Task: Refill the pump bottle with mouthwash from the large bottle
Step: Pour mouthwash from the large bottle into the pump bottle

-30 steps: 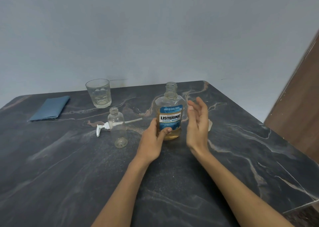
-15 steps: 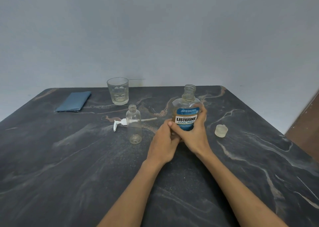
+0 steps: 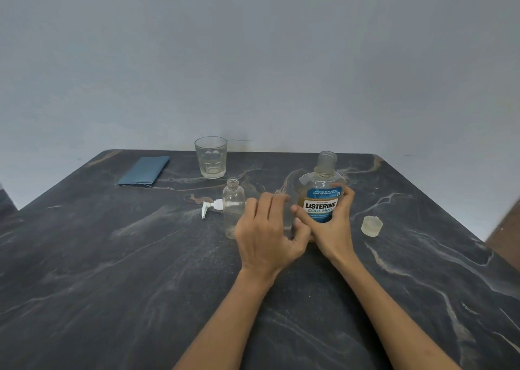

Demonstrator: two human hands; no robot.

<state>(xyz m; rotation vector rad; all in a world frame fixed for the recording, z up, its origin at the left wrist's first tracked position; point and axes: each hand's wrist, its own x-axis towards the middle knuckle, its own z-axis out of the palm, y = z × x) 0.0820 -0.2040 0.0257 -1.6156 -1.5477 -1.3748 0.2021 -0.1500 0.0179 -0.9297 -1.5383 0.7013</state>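
Mouthwash bottle (image 3: 321, 198), the large uncapped one with a blue Listerine label and amber liquid low inside, stands upright right of centre on the dark marbled tabletop (image 3: 112, 271). Right hand (image 3: 329, 223) holds it in a grip wrapped around the label, thumb across the front, fingers curled round the right side. Left hand (image 3: 267, 234) sits just left of the bottle, back of the hand up, fingers loosely spread and holding nothing; whether it touches the bottle I cannot tell. Small clear pump bottle (image 3: 233, 206) stands open-necked at centre, just left of the left hand's fingers. Its white pump head (image 3: 211, 207) lies on the tabletop behind it. A translucent cap (image 3: 371, 225) rests at right. A drinking glass (image 3: 211, 157) and folded blue cloth (image 3: 145, 170) sit toward the upper left
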